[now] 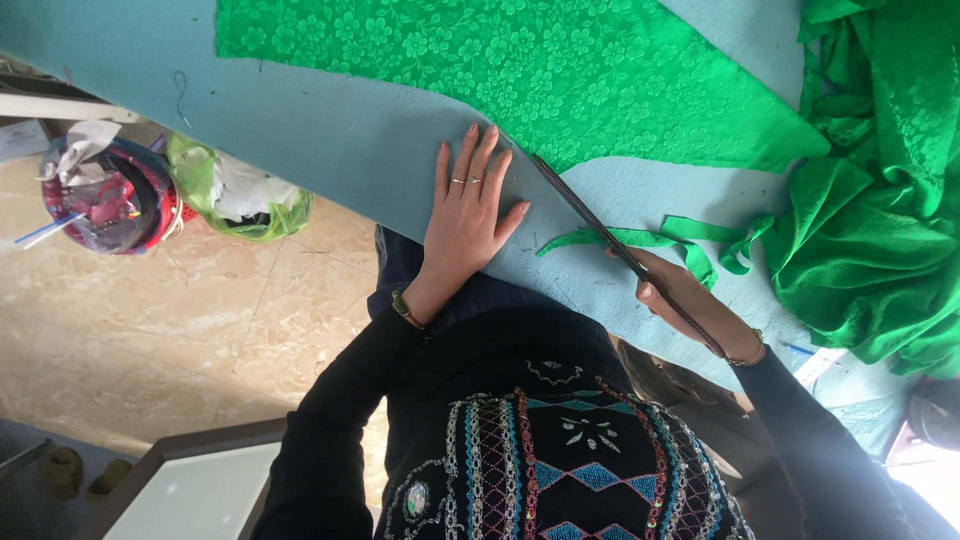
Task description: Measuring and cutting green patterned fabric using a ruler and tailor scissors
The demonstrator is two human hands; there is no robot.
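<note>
My right hand point(690, 300) grips scissors point(600, 230); my left hand point(468, 215) lies flat and open on the table point(330, 140). Cut strips point(650, 240) (green) lie beside the blades, bunched cloth point(880, 200) beyond.

Bright green floral-embossed fabric point(520, 70), light blue felt worktop point(330, 140), beige marbled floor tiles point(150, 320), black sweater with multicolour geometric embroidery point(560, 460).

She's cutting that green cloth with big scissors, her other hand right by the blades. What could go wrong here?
1. The left hand lies flat close to the scissors tips; a slip could nick the fingers.
2. The green fabric might shift on the blue table cover, skewing the cut.
3. Cut strips lie under the blades and could snag.
</note>
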